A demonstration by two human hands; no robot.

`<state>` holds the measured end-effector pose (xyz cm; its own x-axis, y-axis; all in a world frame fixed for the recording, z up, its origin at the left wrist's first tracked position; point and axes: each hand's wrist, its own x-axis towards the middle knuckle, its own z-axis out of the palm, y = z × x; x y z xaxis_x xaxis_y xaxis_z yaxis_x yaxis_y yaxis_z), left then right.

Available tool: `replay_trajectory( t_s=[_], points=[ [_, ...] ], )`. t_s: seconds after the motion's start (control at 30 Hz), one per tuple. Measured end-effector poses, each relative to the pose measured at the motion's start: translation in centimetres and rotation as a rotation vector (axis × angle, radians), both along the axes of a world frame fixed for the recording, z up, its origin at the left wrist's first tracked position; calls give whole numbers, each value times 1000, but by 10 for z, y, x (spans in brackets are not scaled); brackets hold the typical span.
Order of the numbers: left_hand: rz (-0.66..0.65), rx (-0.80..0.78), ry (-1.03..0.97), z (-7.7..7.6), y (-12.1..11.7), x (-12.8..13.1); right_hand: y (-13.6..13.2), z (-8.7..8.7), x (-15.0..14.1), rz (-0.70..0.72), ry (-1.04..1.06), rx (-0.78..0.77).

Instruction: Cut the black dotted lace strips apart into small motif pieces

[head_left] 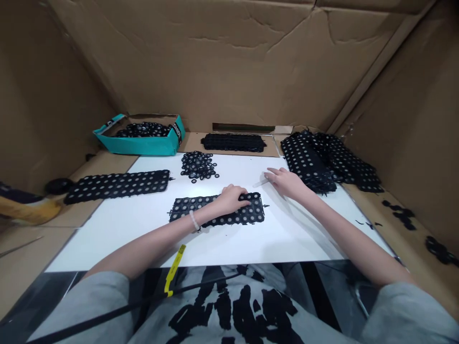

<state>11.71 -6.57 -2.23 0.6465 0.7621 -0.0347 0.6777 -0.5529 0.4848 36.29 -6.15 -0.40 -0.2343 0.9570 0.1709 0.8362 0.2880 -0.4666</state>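
My left hand [230, 199] lies over a black strip of joined round pieces with pale grey dots [186, 205], flat on the white board [287, 239]. Its thumb and forefinger rest on the strip's right part, and the other fingers bend over its far edge. To the right, my right hand [285, 182] is just above the board. Its fingertips close on one end of a thin, pale, translucent stick [258, 183], whose other end points left. The stick's exact kind is unclear. Small black rings with grey centres [197, 165] lie loose in a pile beyond the left hand.
A teal box [143, 145] of similar rings stands back left. Another dotted strip [118, 186] lies left, a black stack [234, 142] at the back, and piled dotted strips [308, 160] at right. Cardboard walls [215, 62] surround the board. A yellow tag [175, 268] hangs at the front edge.
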Motion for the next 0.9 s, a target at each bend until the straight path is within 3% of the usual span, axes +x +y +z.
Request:
replay_trajectory(
  t_s=[0.1, 0.17, 0.3, 0.37, 0.4, 0.5, 0.6, 0.73, 0.9],
  points=[
    [11, 81, -102, 4, 7, -16, 9, -4, 9, 110, -179, 12],
    [93, 162, -263, 12, 24, -42, 12, -2, 6, 97, -153, 56],
    [605, 276, -705, 20, 84, -114, 22, 5, -43, 22, 231, 30],
    [826, 274, -793, 14, 112, -140, 32, 2, -88, 3, 369, -117],
    [871, 266, -778, 10, 123, -147, 37, -1, -112, 27, 372, -160],
    [833, 251, -654, -5, 143, -151, 57, -14, -180, 81, 256, -183],
    [745, 268, -494, -15, 146, -142, 77, -28, -221, 79, 139, -118],
    [678, 278, -417, -20, 141, -137, 94, -39, -236, 57, 100, -34],
    [706, 237, -407, -21, 141, -140, 107, -43, -240, 96, 109, 5]
  ],
)
